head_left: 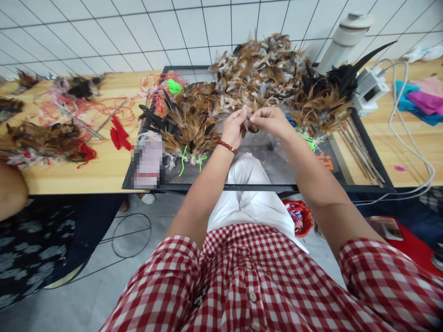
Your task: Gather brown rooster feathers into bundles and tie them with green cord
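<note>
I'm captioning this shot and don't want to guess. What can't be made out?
All in the head view:
Whatever lies between the left hand and right hand: too small, partly covered by fingers.
Pale rectangular item: details hidden by pixel blocks.
Brown feather bundle at far left: cut off by the picture's left edge.
White cylindrical flask: base hidden by black feathers.
Round red basket: multicoloured contents too small to identify.

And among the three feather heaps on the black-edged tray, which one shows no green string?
The large back heap, in the middle; the left heap and right heap each show green string at the front.
</note>
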Action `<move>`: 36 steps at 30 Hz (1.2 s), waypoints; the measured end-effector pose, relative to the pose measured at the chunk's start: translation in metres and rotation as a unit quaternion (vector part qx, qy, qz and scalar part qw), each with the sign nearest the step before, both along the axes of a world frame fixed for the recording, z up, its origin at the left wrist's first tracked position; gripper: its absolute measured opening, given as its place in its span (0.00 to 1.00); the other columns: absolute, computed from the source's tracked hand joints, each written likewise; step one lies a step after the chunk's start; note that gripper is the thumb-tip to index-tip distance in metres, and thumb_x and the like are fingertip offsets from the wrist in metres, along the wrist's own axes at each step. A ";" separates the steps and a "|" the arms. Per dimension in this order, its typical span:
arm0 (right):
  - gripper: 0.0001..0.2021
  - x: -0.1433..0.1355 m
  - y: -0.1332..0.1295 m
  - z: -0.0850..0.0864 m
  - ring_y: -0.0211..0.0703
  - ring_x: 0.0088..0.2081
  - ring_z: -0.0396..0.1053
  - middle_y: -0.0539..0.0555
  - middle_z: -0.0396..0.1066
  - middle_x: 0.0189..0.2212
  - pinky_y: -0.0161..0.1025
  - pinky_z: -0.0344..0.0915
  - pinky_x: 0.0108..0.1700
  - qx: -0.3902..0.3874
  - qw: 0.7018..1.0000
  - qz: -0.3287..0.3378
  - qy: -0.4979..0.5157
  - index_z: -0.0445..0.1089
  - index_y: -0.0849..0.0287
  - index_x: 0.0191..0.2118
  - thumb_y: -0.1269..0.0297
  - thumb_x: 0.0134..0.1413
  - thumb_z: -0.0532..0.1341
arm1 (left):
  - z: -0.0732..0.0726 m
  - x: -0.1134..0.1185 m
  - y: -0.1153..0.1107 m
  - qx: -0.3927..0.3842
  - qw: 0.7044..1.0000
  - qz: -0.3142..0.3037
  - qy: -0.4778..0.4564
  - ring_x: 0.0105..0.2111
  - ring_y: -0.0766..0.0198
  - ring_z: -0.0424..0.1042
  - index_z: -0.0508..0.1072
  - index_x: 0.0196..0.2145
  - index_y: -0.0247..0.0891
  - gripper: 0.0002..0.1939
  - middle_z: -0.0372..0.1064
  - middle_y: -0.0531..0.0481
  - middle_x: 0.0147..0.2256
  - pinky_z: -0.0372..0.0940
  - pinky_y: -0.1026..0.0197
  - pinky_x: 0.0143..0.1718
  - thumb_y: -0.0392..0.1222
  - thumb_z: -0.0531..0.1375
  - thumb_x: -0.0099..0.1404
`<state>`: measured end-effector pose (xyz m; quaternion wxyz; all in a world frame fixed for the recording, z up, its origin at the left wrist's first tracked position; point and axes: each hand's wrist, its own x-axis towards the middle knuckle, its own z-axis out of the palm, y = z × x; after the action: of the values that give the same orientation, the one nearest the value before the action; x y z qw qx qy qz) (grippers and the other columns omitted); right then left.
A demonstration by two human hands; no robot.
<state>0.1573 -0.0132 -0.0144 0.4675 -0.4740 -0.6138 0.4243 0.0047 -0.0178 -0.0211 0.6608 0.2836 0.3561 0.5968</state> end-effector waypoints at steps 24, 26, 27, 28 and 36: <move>0.22 0.018 0.008 0.006 0.39 0.28 0.70 0.49 0.70 0.25 0.38 0.64 0.29 -0.028 0.990 -0.057 0.127 0.66 0.53 0.30 0.48 0.42 0.77 | 0.014 -0.005 -0.010 -0.048 0.998 0.010 0.026 0.20 0.75 0.66 0.78 0.35 0.38 0.09 0.67 0.59 0.23 0.68 0.68 0.31 0.45 0.67 0.72; 0.25 0.011 0.007 0.005 0.41 0.32 0.74 0.49 0.72 0.27 0.39 0.69 0.32 0.006 0.990 -0.060 0.131 0.65 0.52 0.30 0.44 0.43 0.77 | 0.012 -0.003 -0.011 -0.058 0.998 0.000 0.038 0.22 0.74 0.69 0.79 0.36 0.38 0.10 0.69 0.58 0.24 0.70 0.67 0.33 0.47 0.69 0.70; 0.25 0.007 0.006 0.004 0.42 0.34 0.75 0.50 0.73 0.28 0.41 0.72 0.34 0.030 0.989 -0.072 0.123 0.65 0.52 0.31 0.42 0.45 0.77 | 0.011 -0.002 -0.011 -0.064 0.997 -0.003 0.040 0.22 0.74 0.70 0.79 0.36 0.38 0.10 0.70 0.57 0.25 0.71 0.66 0.34 0.47 0.70 0.70; 0.24 0.003 0.004 0.004 0.44 0.36 0.76 0.50 0.74 0.30 0.43 0.74 0.37 0.057 0.988 -0.088 0.113 0.66 0.51 0.32 0.41 0.47 0.76 | 0.011 -0.002 -0.011 -0.069 0.997 -0.008 0.039 0.24 0.73 0.72 0.78 0.36 0.38 0.10 0.71 0.57 0.25 0.72 0.66 0.36 0.46 0.69 0.70; 0.14 -0.010 -0.019 -0.001 0.55 0.49 0.81 0.56 0.83 0.40 0.56 0.75 0.59 0.236 0.968 -0.052 -0.065 0.77 0.50 0.32 0.46 0.57 0.70 | 0.016 -0.001 -0.013 -0.081 0.995 -0.030 -0.059 0.40 0.65 0.81 0.76 0.32 0.35 0.12 0.76 0.52 0.29 0.73 0.56 0.58 0.35 0.60 0.76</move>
<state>0.1472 -0.0327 -0.0149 0.5466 -0.4080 -0.7002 0.2109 0.0039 -0.0312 -0.0053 0.7190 0.2036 0.3550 0.5618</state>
